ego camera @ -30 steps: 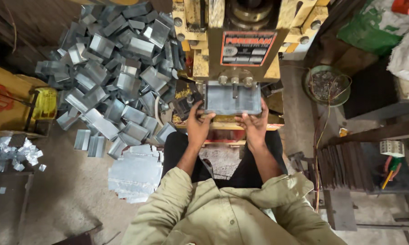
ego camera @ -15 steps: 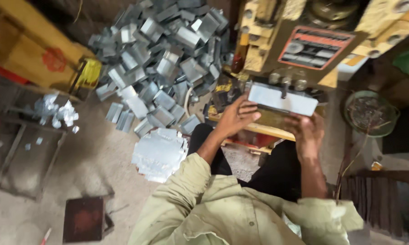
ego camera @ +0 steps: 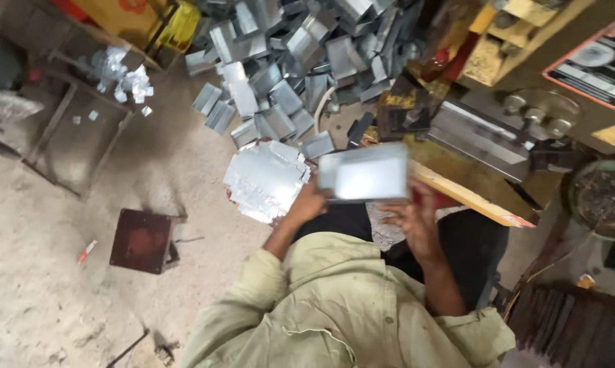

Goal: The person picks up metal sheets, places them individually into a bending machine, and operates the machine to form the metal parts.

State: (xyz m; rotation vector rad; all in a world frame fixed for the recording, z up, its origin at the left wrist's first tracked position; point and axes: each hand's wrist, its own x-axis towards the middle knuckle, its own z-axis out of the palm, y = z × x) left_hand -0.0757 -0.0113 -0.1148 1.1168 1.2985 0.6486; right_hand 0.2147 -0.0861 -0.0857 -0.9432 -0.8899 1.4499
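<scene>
A big heap of bent metal pieces (ego camera: 300, 61) covers the floor beside the yellow press machine (ego camera: 525, 88), with a stack of flat metal sheets (ego camera: 263, 180) lying just below it. In front of the machine, the folded metal tray (ego camera: 365, 174) is held up between both hands. The left hand (ego camera: 307, 204) grasps its left edge, while the right hand (ego camera: 413, 218) sits under its lower right edge, fingers (ego camera: 396, 208) curled loosely against it.

Pale olive-green shirt, creased and lightly stained; sleeves rolled above the elbows; black trousers below.
</scene>
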